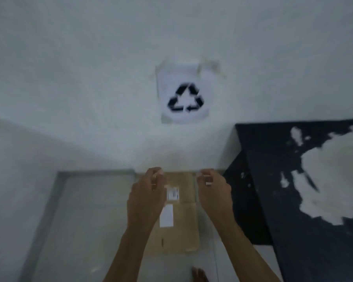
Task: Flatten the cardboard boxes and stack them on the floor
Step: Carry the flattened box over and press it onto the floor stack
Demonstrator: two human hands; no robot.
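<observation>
A pale floor [86, 220] fills the lower left, edged by a grey strip along its left and far sides where it meets the white wall [69, 78]. The left hand [146, 197] hovers with fingers loosely curled and holds nothing. Beneath and between the hands, a flattened cardboard box [181, 226] lies flat on the floor against the wall's foot, white labels on its top face. Above it, a paper sheet with a recycling symbol [184, 96] is taped to the wall. The right hand [213, 192] also hangs over the box's right edge, fingers curled, gripping nothing. At right stands a black desk [273, 180], blotched with white. The frame is blurred.
</observation>
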